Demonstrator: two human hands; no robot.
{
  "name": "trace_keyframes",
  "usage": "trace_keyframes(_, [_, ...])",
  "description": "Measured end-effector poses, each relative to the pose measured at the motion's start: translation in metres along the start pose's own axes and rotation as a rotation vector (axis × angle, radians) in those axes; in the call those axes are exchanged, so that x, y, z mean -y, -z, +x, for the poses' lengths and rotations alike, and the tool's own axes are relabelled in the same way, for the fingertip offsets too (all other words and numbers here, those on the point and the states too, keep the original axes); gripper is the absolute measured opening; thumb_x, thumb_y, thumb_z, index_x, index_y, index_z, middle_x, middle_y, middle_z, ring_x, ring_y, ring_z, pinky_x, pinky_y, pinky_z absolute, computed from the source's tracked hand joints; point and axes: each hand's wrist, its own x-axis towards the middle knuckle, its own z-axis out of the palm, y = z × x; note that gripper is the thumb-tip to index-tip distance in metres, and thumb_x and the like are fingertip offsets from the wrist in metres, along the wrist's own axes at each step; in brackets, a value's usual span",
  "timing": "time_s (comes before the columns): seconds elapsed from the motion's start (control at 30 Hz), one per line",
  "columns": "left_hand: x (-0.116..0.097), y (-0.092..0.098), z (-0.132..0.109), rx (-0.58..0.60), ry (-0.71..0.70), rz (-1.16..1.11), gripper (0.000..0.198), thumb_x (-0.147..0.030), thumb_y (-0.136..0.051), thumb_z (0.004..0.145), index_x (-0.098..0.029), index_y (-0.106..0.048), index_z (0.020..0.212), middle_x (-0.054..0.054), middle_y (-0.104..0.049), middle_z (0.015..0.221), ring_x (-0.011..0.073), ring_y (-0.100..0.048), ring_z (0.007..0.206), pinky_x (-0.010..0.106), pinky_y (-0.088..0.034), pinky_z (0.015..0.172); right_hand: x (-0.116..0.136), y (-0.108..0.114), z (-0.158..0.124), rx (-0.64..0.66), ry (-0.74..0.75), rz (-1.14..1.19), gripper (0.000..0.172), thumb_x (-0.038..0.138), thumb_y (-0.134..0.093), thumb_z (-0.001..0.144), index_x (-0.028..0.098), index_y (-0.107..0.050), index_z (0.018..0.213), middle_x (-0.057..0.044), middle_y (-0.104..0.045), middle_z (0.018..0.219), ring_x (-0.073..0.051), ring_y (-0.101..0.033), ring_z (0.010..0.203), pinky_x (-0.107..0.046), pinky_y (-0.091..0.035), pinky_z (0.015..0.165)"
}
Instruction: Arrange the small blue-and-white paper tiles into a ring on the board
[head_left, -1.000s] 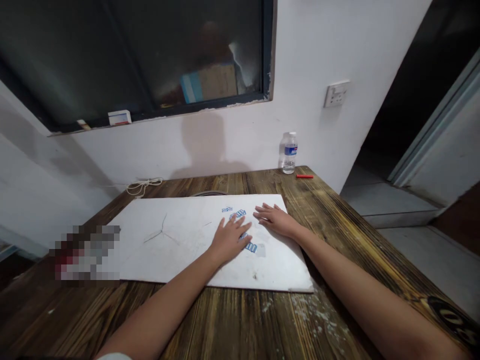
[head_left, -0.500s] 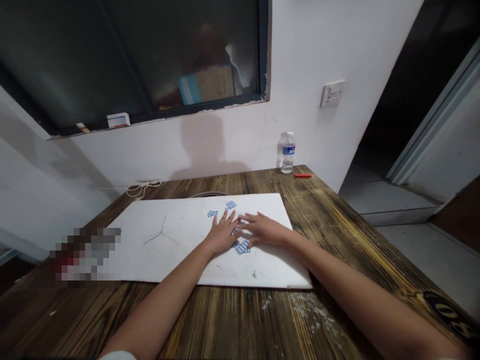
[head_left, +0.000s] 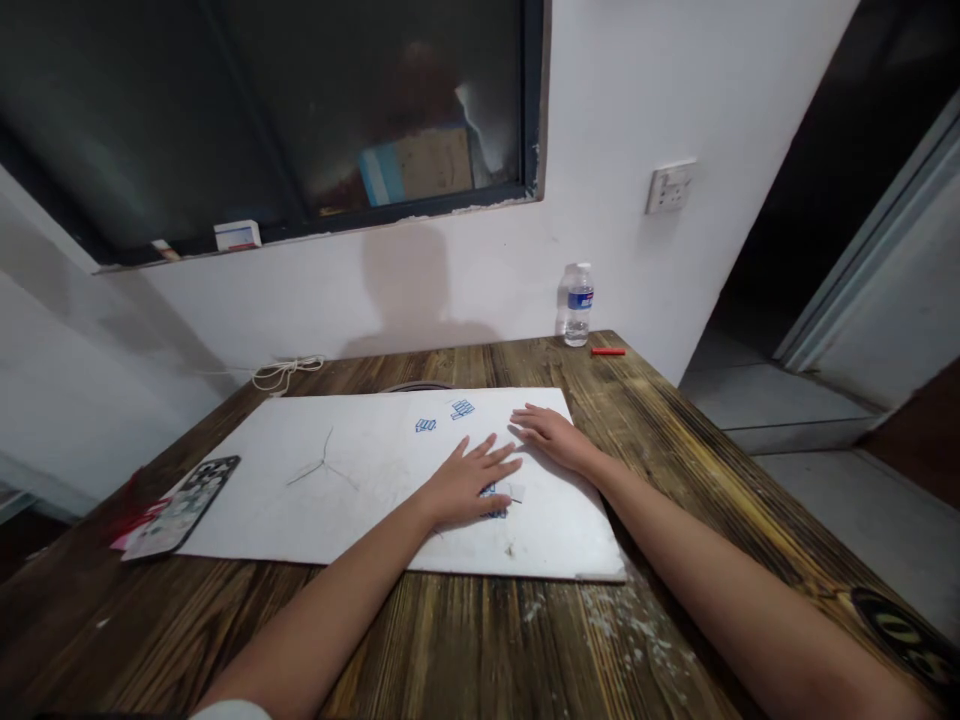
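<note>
My left hand [head_left: 471, 482] lies on the white board [head_left: 262, 500] with its fingers spread, partly covering some small blue-striped pieces [head_left: 493, 508]. Just past its fingertips is a small pale piece with a dark line [head_left: 517, 493]. To the right, my right hand [head_left: 551, 437] rests near the board's right edge, palm down, fingers stretched out to the left. Farther back on the board are two more small blue-striped clusters, one on the left [head_left: 425, 425] and one on the right [head_left: 463, 409]. Whether these are flat paper or thicker pieces I cannot tell.
A patterned phone [head_left: 184, 508] lies over the board's left end beside something red [head_left: 142, 520]. At the back of the wooden table [head_left: 450, 640] are a white cable [head_left: 285, 372], a water bottle [head_left: 577, 308] and a red pen-like stick [head_left: 607, 352]. Dark three-armed lines [head_left: 323, 462] mark the board.
My hands have moved apart. The left has shifted right and nearer over the striped pieces; the right has moved up and right, away from them. The pale piece now shows between them.
</note>
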Motion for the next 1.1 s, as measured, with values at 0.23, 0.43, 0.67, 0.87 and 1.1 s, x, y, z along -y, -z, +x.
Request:
trace_keyframes(0.23, [0.005,-0.004,0.004,-0.359,0.33,0.07,0.056,-0.057,-0.038,0.091,-0.027,-0.048,0.137,0.005,-0.03,0.154,0.0273,-0.019,0.143,0.052,-0.015,0.114,0.006,0.003,0.001,-0.048,0.153,-0.004,0.034,0.04,-0.045,0.094,0.027,-0.068,0.116,-0.006,-0.063,0.127,-0.024,-0.049,0.126,-0.045,-0.036,0.107])
trace_keyframes(0.43, [0.013,-0.005,0.005,-0.478,0.491,0.051,0.038,-0.037,-0.037,0.093,-0.023,-0.072,0.1,0.005,-0.067,0.119,0.0236,-0.055,0.12,0.044,-0.033,0.108,0.009,0.006,0.002,-0.028,0.15,-0.016,0.035,0.045,-0.045,0.094,0.028,-0.074,0.1,-0.004,-0.069,0.116,-0.023,-0.055,0.116,-0.042,-0.039,0.102])
trace_keyframes(0.67, [0.021,-0.007,0.004,-0.188,0.221,0.027,0.056,-0.048,-0.043,0.092,-0.023,-0.041,0.142,0.007,-0.033,0.152,0.0234,-0.024,0.142,0.049,-0.017,0.114,0.012,0.007,0.003,-0.022,0.143,-0.042,0.035,0.045,-0.044,0.094,0.026,-0.073,0.102,-0.004,-0.071,0.111,-0.021,-0.058,0.11,-0.038,-0.039,0.101])
trace_keyframes(0.87, [0.015,-0.001,0.0,-0.12,0.118,-0.003,0.059,-0.058,-0.03,0.093,-0.028,-0.037,0.144,0.006,-0.031,0.153,0.0208,-0.019,0.144,0.046,-0.012,0.115,0.019,0.007,0.0,0.105,0.176,-0.17,0.041,0.047,-0.051,0.09,0.03,-0.059,0.127,-0.003,-0.053,0.138,-0.027,-0.04,0.133,-0.047,-0.031,0.107])
trace_keyframes(1.1, [0.017,-0.01,0.001,-0.331,0.32,0.082,0.048,-0.049,-0.035,0.095,-0.025,-0.053,0.132,0.006,-0.046,0.144,0.0242,-0.035,0.137,0.047,-0.027,0.11,0.025,0.005,-0.005,0.024,0.14,-0.249,0.035,0.043,-0.053,0.091,0.029,-0.064,0.12,-0.004,-0.061,0.13,-0.025,-0.051,0.124,-0.043,-0.038,0.102])
